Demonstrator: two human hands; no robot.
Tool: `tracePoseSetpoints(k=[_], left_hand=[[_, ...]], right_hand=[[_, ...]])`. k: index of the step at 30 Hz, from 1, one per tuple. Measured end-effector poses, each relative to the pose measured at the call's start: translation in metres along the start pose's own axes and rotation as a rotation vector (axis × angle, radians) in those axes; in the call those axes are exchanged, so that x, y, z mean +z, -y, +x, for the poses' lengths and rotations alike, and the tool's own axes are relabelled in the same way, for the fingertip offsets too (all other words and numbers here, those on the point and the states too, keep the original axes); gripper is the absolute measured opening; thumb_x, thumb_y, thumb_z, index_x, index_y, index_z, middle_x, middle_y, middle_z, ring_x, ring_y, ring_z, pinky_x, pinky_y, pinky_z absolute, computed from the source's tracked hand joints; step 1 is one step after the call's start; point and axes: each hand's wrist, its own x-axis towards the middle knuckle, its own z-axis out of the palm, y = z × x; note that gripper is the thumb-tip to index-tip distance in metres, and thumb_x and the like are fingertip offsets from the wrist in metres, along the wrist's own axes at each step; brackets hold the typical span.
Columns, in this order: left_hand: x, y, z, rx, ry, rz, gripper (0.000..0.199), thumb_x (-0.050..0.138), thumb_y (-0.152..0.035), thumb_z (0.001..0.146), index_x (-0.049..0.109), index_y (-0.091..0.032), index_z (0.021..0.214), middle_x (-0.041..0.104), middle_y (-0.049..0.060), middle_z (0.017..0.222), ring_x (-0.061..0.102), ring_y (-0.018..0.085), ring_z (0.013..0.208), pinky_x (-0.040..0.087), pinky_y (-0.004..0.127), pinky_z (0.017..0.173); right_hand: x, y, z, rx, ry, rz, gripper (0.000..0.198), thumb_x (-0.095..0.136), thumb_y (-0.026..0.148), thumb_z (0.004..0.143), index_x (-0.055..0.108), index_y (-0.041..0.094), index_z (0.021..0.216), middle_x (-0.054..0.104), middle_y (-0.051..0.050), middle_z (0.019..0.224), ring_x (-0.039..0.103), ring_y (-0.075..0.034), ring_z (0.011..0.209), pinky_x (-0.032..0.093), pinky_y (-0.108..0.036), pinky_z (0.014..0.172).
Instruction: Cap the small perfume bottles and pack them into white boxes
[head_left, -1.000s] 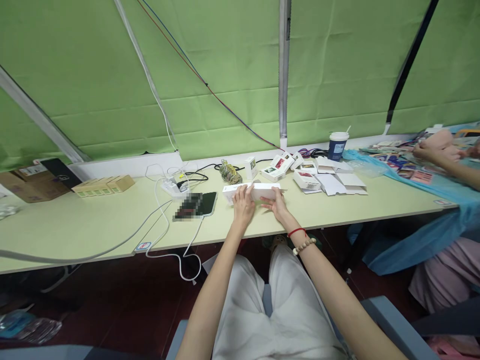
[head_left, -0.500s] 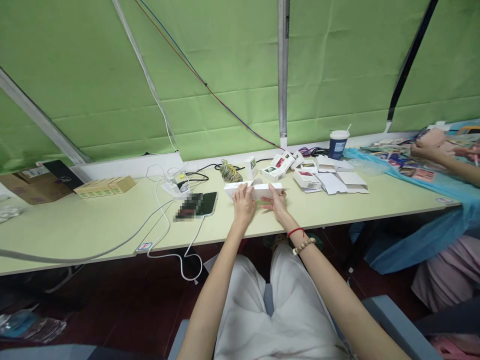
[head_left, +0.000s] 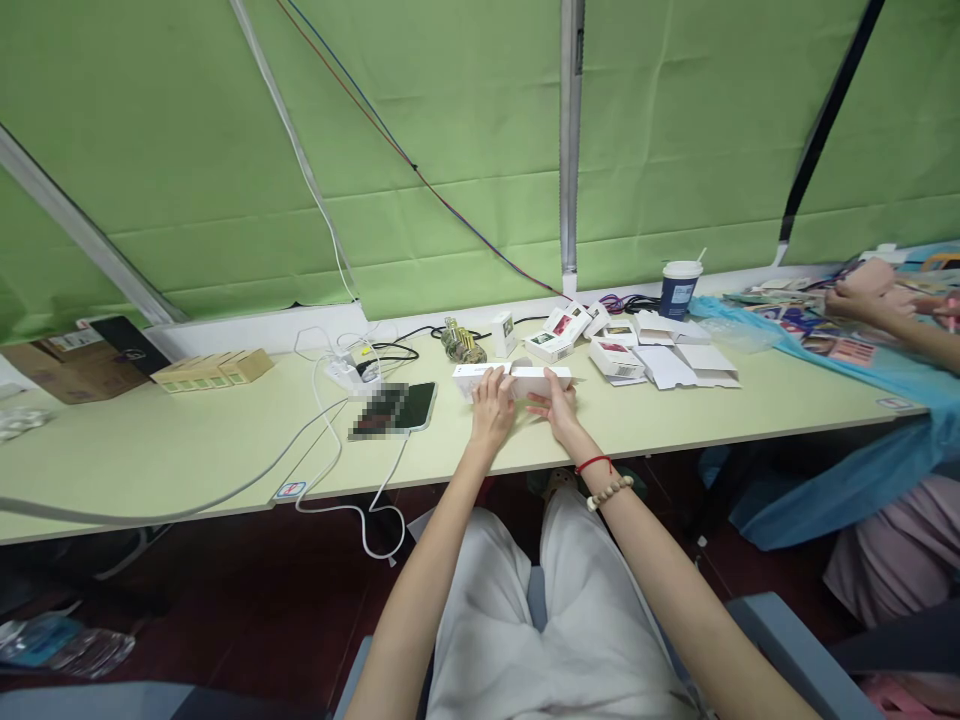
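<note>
White carton (head_left: 531, 384): held at the bench (head_left: 622, 425), to the right of the phone (head_left: 418, 405); whether its underside is rested on the surface cannot be told.
Long axis: laid crosswise, roughly along the front edge of the bench, with one end pointed toward the phone.
Approach: the carton is met from the front by both hands; the phone is lain nearer to the left.
Left hand (head_left: 493, 405): curled onto the carton near its middle, with bent fingers placed over the top.
Right hand (head_left: 559, 402): clamped on the carton's end away from the phone, the lower fingers extended toward the left hand.
Space between hands: narrow; they are placed close together but apart.
Carton's middle: partly covered by fingers, so whether one piece or two is held cannot be told.
Small upright box (head_left: 502, 335): stood behind the carton, to the right of the phone and beyond it.
Gold-capped items (head_left: 461, 342): clustered beyond the phone, slightly to its right.
Printed boxes (head_left: 549, 343): piled beyond the phone, farther right.
White card (head_left: 679, 367): spread well to the right of the phone.
Cup (head_left: 677, 290): stood behind that card, right of the phone.
Pale boxes (head_left: 214, 372): lined up well left of the phone.
</note>
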Motion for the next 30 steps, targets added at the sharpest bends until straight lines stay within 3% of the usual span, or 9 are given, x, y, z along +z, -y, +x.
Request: tracePoseSetpoints(k=[6, 13, 20, 25, 30], left_hand=[[0.0, -0.001, -0.001, -0.024, 0.038, -0.014, 0.039, 0.05, -0.006, 0.072, 0.049, -0.018, 0.109, 0.051, 0.014, 0.122, 0.042, 0.027, 0.122, 0.035, 0.042, 0.095], [-0.002, -0.002, -0.004, -0.113, -0.056, -0.007, 0.049, 0.059, -0.014, 0.071, 0.042, -0.016, 0.117, 0.035, 0.019, 0.137, 0.033, 0.03, 0.126, 0.032, 0.045, 0.097], [-0.006, 0.001, -0.001, -0.18, -0.045, 0.032, 0.043, 0.059, -0.019, 0.078, 0.045, -0.016, 0.118, 0.057, 0.015, 0.114, 0.046, 0.027, 0.112, 0.033, 0.038, 0.088], [-0.007, 0.002, 0.001, -0.225, -0.044, 0.055, 0.032, 0.059, -0.029, 0.079, 0.056, -0.017, 0.109, 0.059, 0.013, 0.103, 0.051, 0.027, 0.099, 0.031, 0.037, 0.084], [-0.006, 0.005, 0.0, -0.166, -0.011, 0.049, 0.024, 0.059, -0.019, 0.077, 0.061, -0.018, 0.101, 0.06, 0.009, 0.096, 0.052, 0.024, 0.093, 0.031, 0.034, 0.077]], right_hand=[[0.0, 0.001, -0.002, -0.004, 0.023, -0.025, 0.064, 0.071, 0.046, 0.063, 0.033, 0.022, 0.108, 0.059, -0.005, 0.093, 0.066, -0.017, 0.061, 0.056, -0.029, 0.04], [-0.003, -0.003, 0.0, -0.066, 0.078, -0.072, 0.056, 0.069, 0.042, 0.065, 0.031, 0.024, 0.102, 0.057, 0.0, 0.086, 0.065, -0.016, 0.062, 0.056, -0.028, 0.039], [-0.003, -0.006, 0.0, -0.114, 0.097, -0.098, 0.056, 0.072, 0.034, 0.062, 0.032, 0.026, 0.101, 0.057, 0.003, 0.085, 0.063, -0.013, 0.061, 0.056, -0.025, 0.041], [-0.003, -0.006, -0.004, -0.213, 0.172, -0.13, 0.065, 0.069, 0.03, 0.062, 0.034, 0.028, 0.116, 0.059, 0.003, 0.088, 0.063, -0.014, 0.068, 0.056, -0.024, 0.047], [-0.001, -0.005, -0.01, -0.308, 0.254, -0.22, 0.076, 0.071, 0.031, 0.059, 0.036, 0.027, 0.125, 0.059, -0.002, 0.099, 0.061, -0.018, 0.086, 0.055, -0.022, 0.048]])
